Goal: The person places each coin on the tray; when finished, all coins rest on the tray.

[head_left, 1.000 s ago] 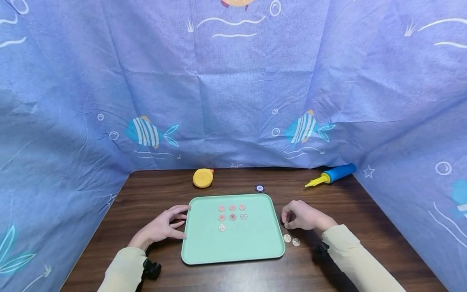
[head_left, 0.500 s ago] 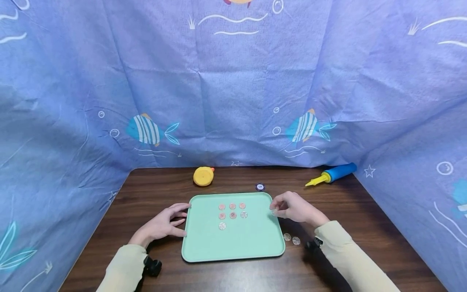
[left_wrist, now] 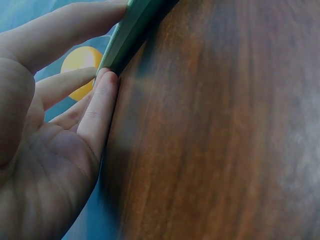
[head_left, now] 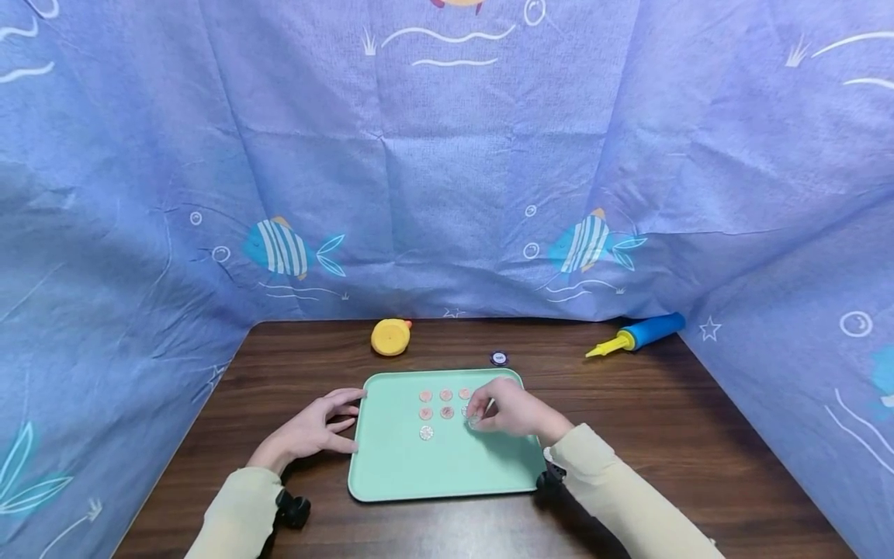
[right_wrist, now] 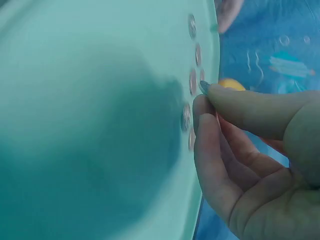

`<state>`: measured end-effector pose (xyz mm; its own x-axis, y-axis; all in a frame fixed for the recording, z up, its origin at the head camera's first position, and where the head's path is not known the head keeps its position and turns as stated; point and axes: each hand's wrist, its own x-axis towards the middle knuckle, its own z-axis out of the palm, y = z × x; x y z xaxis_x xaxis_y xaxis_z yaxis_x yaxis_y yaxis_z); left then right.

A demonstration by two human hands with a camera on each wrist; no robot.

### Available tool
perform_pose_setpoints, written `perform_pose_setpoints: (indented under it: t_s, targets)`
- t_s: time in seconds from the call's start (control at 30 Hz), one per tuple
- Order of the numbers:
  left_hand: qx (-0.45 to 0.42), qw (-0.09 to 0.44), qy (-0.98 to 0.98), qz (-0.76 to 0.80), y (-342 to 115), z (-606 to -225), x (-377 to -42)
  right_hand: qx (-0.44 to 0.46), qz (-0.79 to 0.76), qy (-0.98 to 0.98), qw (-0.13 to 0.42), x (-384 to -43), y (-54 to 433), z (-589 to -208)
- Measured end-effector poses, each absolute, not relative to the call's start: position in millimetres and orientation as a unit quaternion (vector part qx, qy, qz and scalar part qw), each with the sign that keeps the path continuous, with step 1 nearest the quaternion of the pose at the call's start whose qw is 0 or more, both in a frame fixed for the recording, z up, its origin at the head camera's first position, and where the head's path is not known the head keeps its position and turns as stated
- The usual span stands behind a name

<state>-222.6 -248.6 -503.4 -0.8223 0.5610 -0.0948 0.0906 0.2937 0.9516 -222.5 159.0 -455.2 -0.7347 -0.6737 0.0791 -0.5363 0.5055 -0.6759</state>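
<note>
A mint-green tray [head_left: 447, 470] lies on the table. On it are several coins: a back row of copper ones [head_left: 445, 395], a second row with copper coins and a silver one, and a single silver coin [head_left: 426, 433] nearer the front. My left hand [head_left: 314, 425] rests its fingertips and thumb against the tray's left rim, fingers extended. Over the tray, right of the middle, my right hand [head_left: 508, 407] pinches a silver coin [right_wrist: 204, 87] between thumb and fingertips, just above the surface. In the head view those fingers partly cover the second row's silver coin [right_wrist: 186, 117].
Behind the tray stand a round yellow object [head_left: 390, 338] and a dark poker chip [head_left: 499, 358]. A blue and yellow hand pump [head_left: 637, 335] lies at the back right. My right sleeve [head_left: 594, 466] covers the spot beside the tray's right edge. A fish-patterned curtain [head_left: 447, 194] surrounds the table.
My right hand has lifted a silver coin from the table right of the tray and carried it left over the tray. The left hand has stayed at the rim.
</note>
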Motion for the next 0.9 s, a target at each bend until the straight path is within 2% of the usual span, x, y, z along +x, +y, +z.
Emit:
perform_pose_setpoints:
  t_s: [0.5, 0.9]
  targets:
    - [0.215, 0.211, 0.772, 0.56, -248.3, -499.8, -220.7, -0.333, -0.314, 0.884, 0.101, -217.5, 120.5, -461.8]
    - [0.211, 0.215, 0.771, 0.562, -248.3, -498.4, -220.1, -0.338, -0.296, 0.891, 0.069, -214.1, 109.6, -464.2]
